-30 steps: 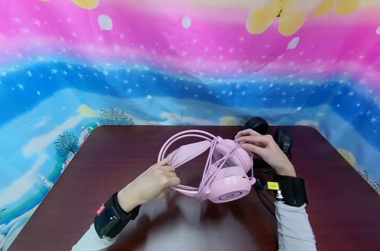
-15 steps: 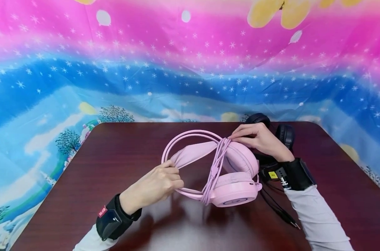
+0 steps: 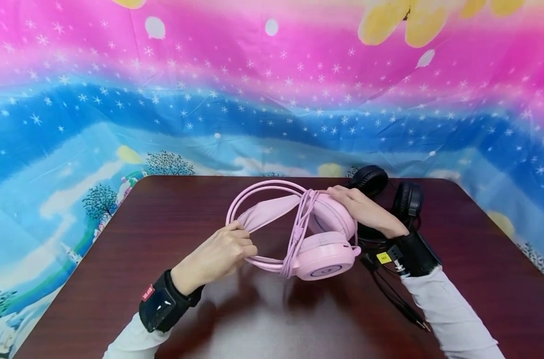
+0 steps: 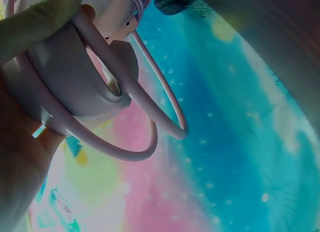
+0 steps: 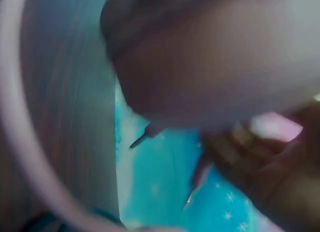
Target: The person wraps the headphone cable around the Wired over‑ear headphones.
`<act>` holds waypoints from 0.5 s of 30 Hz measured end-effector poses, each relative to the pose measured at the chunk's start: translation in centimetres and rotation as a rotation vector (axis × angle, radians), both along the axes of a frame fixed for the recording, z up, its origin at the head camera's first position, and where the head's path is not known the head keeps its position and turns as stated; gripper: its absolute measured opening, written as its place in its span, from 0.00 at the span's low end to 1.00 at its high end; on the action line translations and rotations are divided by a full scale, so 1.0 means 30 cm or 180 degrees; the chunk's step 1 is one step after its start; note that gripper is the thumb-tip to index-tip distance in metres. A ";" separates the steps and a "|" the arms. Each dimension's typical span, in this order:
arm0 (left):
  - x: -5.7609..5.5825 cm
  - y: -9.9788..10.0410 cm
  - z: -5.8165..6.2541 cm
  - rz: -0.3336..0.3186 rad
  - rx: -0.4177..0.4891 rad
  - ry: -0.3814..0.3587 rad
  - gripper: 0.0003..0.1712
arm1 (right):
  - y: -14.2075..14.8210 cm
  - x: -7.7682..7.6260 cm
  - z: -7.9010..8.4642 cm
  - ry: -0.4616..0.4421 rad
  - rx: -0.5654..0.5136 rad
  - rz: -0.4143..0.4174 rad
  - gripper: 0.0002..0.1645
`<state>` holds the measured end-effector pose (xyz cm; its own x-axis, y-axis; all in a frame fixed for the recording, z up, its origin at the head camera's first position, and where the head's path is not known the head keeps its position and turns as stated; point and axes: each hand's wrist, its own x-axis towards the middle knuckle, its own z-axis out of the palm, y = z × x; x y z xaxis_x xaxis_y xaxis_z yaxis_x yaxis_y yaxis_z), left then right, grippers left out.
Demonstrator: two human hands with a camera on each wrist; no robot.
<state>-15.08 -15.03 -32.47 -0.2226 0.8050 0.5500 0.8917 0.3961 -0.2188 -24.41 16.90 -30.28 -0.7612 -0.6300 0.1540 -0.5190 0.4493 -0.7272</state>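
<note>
Left hand (image 3: 222,254): lower centre-left of the head view; fingers curled round the band of the pink headset (image 3: 298,229), gripping its two thin hoops and padded strap.
Right hand (image 3: 361,209): right of centre; fingers laid over the upper earcup, fingertips at the cable bundle, seemingly pinching it, though the exact hold is hard to make out.
Pink headset: held just above the dark table (image 3: 164,214), mid-frame, earcups stacked toward the right.
Pink cable (image 3: 298,229): several strands run across the band beside the earcups, from the top edge down to the lower cup.
Progress: judging by the strands, the cord looks mostly wound around the headset; whether a loose end remains to be tucked cannot be told.
Black headphones (image 3: 388,192): behind the right hand, near the table's far edge, their black lead (image 3: 402,304) trailing toward the lower right.
Backdrop (image 3: 272,99): pink and blue starry cloth, upper frame.
Left wrist view: shows the hoops (image 4: 125,147) and strap up close under the thumb.
Right wrist view: blurred; adds nothing sure.
</note>
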 end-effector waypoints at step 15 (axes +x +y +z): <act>-0.087 -0.078 -0.074 0.0616 -0.0094 -0.0268 0.18 | -0.214 -0.164 -0.105 -0.1469 -0.0352 -0.0332 0.43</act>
